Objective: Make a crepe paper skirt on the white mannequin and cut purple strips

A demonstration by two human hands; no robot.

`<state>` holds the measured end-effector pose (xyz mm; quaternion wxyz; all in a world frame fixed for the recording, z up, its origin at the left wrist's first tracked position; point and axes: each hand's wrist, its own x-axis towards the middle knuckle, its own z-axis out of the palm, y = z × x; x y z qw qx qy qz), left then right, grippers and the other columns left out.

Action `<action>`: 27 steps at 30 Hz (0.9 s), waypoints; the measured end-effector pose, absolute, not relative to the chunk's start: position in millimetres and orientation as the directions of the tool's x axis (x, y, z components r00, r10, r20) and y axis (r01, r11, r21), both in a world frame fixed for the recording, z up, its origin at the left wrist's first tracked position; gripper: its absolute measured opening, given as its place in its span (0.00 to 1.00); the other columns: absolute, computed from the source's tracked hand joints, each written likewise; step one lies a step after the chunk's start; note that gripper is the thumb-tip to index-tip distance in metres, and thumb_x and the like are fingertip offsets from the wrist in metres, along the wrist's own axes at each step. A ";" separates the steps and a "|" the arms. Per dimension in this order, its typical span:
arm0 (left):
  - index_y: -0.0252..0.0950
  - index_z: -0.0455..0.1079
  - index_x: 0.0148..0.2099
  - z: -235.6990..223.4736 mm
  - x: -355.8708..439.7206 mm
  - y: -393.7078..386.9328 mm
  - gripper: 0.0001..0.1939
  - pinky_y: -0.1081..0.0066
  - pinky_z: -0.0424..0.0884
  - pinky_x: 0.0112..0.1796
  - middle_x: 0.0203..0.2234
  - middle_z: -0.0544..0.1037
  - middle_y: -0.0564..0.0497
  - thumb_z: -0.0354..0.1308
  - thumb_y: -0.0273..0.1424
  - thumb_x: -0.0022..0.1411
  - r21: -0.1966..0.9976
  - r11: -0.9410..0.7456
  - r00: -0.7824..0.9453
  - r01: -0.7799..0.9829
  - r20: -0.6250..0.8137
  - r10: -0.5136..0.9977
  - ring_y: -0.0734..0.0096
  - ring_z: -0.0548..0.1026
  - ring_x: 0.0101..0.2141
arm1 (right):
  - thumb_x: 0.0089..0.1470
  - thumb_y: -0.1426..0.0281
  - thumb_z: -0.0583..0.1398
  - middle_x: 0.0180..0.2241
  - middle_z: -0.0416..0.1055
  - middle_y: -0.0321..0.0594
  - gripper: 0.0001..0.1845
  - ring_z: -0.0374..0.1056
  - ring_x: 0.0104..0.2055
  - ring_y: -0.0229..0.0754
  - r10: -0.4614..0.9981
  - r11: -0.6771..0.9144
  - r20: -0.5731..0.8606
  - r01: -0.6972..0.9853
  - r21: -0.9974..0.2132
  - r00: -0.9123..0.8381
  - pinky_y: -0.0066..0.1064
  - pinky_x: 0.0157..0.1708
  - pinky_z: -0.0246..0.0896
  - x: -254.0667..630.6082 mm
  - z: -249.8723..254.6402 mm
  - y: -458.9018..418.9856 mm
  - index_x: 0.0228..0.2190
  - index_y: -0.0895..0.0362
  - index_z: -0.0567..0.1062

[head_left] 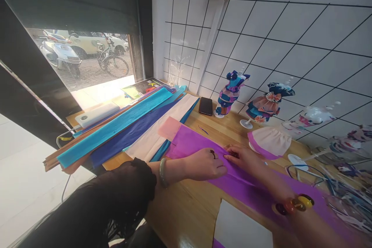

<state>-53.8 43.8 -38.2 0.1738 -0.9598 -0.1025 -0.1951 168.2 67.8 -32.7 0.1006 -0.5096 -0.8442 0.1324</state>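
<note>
A long sheet of purple crepe paper (pixel 188 139) lies slantwise over the wooden table, with a crease running along it. My left hand (pixel 207 164) rests on this sheet, fingers curled down and closed at the paper; the fingertips are hidden. Close to its right, my right hand (pixel 238 156) pinches at the sheet, with something dark showing among the fingers. A small gap separates the two hands. Near the table's front lies a white rectangular sheet (pixel 242 226) with a purple edge under it.
Layered sheets of blue crepe paper (pixel 116 128) and pale paper (pixel 157 131) cover the left side. A black phone (pixel 205 106) lies by the wall. Several small dressed stands, including a dress form (pixel 231 95), line the back right, beside cluttered clear bags (pixel 348 209).
</note>
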 end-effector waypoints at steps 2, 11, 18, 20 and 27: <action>0.33 0.64 0.33 -37.8 -53.8 42.5 0.08 0.68 0.59 0.27 0.23 0.71 0.49 0.45 0.21 0.61 -0.299 -0.920 0.909 0.255 0.399 0.121 0.71 0.69 0.27 | 0.53 0.61 0.54 0.28 0.73 0.40 0.12 0.67 0.32 0.42 0.900 0.425 0.055 0.840 -0.337 -0.433 0.31 0.31 0.59 167.8 -33.7 69.2 0.25 0.55 0.70; 0.34 0.65 0.32 -38.7 -51.0 39.4 0.09 0.68 0.59 0.27 0.23 0.70 0.49 0.45 0.20 0.60 -0.290 -0.925 0.897 0.246 0.429 0.104 0.71 0.68 0.25 | 0.56 0.55 0.49 0.26 0.71 0.39 0.17 0.67 0.29 0.43 0.933 0.351 0.210 0.867 -0.354 -0.293 0.32 0.27 0.58 157.2 -21.3 92.4 0.27 0.54 0.65; 0.35 0.65 0.33 -49.3 -51.0 43.3 0.09 0.68 0.59 0.27 0.24 0.71 0.50 0.45 0.20 0.60 -0.289 -0.924 0.899 0.251 0.422 0.113 0.71 0.68 0.26 | 0.56 0.55 0.50 0.28 0.71 0.42 0.15 0.66 0.31 0.46 0.916 0.356 0.316 0.867 -0.349 -0.249 0.34 0.29 0.57 115.8 -5.4 125.4 0.30 0.54 0.66; 0.35 0.65 0.34 -53.2 -51.4 45.6 0.09 0.68 0.59 0.27 0.24 0.71 0.50 0.45 0.20 0.60 -0.281 -0.925 0.904 0.255 0.410 0.124 0.71 0.68 0.26 | 0.56 0.57 0.49 0.29 0.72 0.43 0.15 0.67 0.31 0.47 0.913 0.361 0.323 0.861 -0.359 -0.248 0.34 0.29 0.57 99.9 -3.5 134.4 0.31 0.54 0.67; 0.35 0.65 0.33 -53.5 -57.0 53.6 0.09 0.68 0.60 0.27 0.24 0.72 0.50 0.46 0.21 0.60 -0.237 -0.933 0.894 0.270 0.422 0.151 0.70 0.69 0.27 | 0.58 0.60 0.50 0.43 0.71 0.51 0.18 0.67 0.44 0.50 0.915 0.379 0.306 0.819 -0.430 -0.263 0.39 0.40 0.61 63.4 -0.6 141.3 0.44 0.59 0.68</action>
